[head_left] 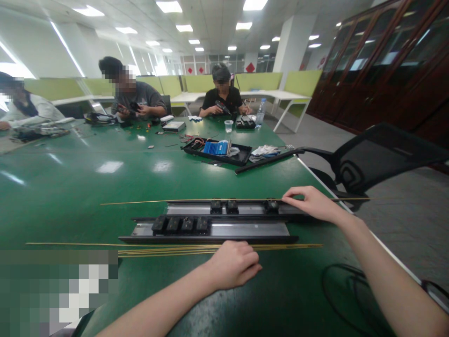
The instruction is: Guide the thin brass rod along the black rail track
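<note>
Currently, centre frame: right hand (pixel 310 202), fingertips pinched on a thin brass rod (pixel 147 202) that lies along the far edge of the far black rail (pixel 191 209), just beside its rightmost block (pixel 271 205). Lower centre: left hand (pixel 233 263), curled in a loose fist against the spare rods (pixel 164 250) in front of the near rail (pixel 242 229); whether it grips any cannot be told. Step, as judged: lining the rod up with the rail's blocks. Next move calls for a light, level pinch, the rod being long and whippy. All on the green table (pixel 70 187).
</note>
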A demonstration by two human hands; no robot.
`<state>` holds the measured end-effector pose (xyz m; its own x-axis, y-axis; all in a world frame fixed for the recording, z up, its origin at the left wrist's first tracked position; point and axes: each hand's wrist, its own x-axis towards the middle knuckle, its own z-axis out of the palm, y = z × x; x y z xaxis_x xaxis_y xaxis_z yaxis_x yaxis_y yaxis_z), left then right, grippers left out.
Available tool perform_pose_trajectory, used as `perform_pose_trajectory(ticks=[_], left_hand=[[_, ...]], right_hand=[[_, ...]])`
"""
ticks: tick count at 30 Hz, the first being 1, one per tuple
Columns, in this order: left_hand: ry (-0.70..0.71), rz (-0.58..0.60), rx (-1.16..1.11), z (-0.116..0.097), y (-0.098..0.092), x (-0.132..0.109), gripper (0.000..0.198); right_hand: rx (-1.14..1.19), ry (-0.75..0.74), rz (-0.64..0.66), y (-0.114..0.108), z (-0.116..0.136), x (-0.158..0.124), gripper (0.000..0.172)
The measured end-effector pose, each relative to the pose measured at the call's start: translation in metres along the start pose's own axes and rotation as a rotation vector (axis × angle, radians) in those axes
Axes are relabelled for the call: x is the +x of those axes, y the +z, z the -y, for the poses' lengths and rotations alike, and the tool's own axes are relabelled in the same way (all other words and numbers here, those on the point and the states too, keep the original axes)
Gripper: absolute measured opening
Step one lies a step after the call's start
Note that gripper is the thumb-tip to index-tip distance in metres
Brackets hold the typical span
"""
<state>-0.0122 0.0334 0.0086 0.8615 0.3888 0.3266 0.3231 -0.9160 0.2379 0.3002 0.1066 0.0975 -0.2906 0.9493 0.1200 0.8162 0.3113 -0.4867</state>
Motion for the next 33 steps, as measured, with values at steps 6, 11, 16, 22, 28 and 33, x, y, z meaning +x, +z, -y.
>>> perform_pose_trajectory(ticks=[6,11,16,22,28,33], left_hand=[[0.001,-0.013,-0.006,0.001,0.002,-0.001,0.025],[-0.005,-0.018,-0.004,0.0,0.001,-0.001,0.026],[-0.003,-0.017,-0.005,0.001,0.002,-0.001,0.026],[-0.001,-0.02,-0.004,0.001,0.003,-0.001,0.026],[-0.003,-0.023,0.006,0.002,0.005,-0.001,0.027],[0.003,-0.031,0.002,0.001,0.004,-0.001,0.027]], right_hand=[[-0.004,0.021,0.004,-0.003,-0.004,-0.001,0.034],[-0.008,0.042,0.01,-0.005,-0.01,-0.002,0.033],[-0.011,0.044,0.021,-0.007,-0.01,-0.003,0.034],[-0.021,0.043,0.005,-0.008,-0.017,-0.006,0.034],[-0.001,0.073,0.026,-0.011,-0.029,-0.015,0.04],[0.002,0.118,0.032,-0.017,-0.032,-0.018,0.042]])
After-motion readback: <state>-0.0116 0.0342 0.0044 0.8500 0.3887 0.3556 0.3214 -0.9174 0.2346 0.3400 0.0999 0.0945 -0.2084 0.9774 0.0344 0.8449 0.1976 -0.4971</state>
